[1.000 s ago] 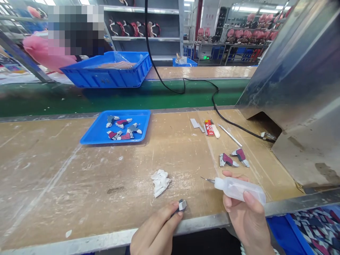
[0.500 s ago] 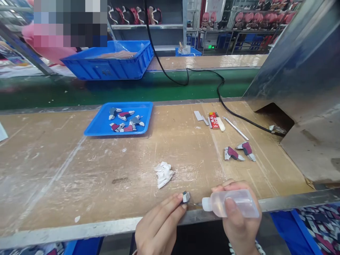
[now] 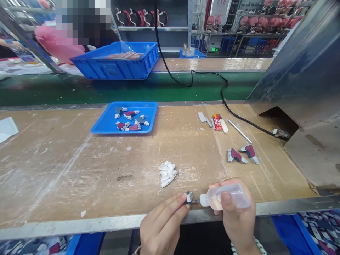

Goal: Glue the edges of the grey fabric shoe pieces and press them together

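Observation:
Near the table's front edge, my left hand (image 3: 166, 221) pinches a small grey and white plastic part (image 3: 189, 197) between thumb and fingers. Most of that part is hidden by the fingertips. My right hand (image 3: 237, 216) is wrapped round a translucent squeeze bottle (image 3: 228, 197), which lies on its side with its thin needle tip pointing left. The tip reaches the small part, though I cannot tell whether it touches. A crumpled white tissue (image 3: 168, 174) lies just beyond my left hand. Two maroon and grey parts (image 3: 236, 156) rest farther off to the right.
A blue tray (image 3: 99, 126) with several similar parts stands back left. A red packet (image 3: 217, 122), a silver pen-like rod (image 3: 239, 130) and a black cable (image 3: 245, 122) lie back right. Metal housing (image 3: 297, 67) bounds the right. Blue bins (image 3: 287, 230) of parts sit below the edge.
The bottle has moved left toward the small part, bringing its needle tip closer. The whole view has shifted slightly, so things appear farther right.

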A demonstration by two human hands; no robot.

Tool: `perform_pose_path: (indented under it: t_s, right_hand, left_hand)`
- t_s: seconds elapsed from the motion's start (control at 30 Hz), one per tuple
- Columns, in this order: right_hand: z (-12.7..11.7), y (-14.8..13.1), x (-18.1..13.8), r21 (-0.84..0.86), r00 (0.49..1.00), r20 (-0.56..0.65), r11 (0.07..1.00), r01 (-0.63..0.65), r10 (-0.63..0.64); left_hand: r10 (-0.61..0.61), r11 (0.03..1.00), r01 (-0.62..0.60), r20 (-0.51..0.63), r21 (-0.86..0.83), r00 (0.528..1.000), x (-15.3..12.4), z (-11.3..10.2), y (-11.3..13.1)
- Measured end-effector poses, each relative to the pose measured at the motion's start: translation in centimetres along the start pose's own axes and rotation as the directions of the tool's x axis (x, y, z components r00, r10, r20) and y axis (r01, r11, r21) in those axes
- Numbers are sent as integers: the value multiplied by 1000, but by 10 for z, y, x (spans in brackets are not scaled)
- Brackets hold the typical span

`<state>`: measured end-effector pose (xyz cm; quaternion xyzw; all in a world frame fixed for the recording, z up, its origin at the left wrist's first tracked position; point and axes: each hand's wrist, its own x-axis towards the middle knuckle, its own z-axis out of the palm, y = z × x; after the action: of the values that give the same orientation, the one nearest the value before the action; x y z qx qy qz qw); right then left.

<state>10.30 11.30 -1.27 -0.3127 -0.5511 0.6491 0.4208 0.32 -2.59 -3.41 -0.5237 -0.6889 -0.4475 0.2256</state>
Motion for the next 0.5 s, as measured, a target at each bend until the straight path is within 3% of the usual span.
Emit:
perform_pose_path:
  t_s: [0.13, 0.37, 0.5]
  right_hand:
    - [6, -8, -2, 11, 994, -46, 995, -100, 101]
    - [4, -8, -1, -53, 997, -29, 995, -79, 77]
    - [2, -3, -1, -10, 996, -16, 996, -89, 89]
  left_hand:
    - [-27, 1000, 27, 13, 12, 1000, 0, -2, 3]
    - [17, 1000, -17, -19, 17, 1000, -4, 0, 0]
    - [27, 999, -25, -44, 31, 999, -3, 2, -3]
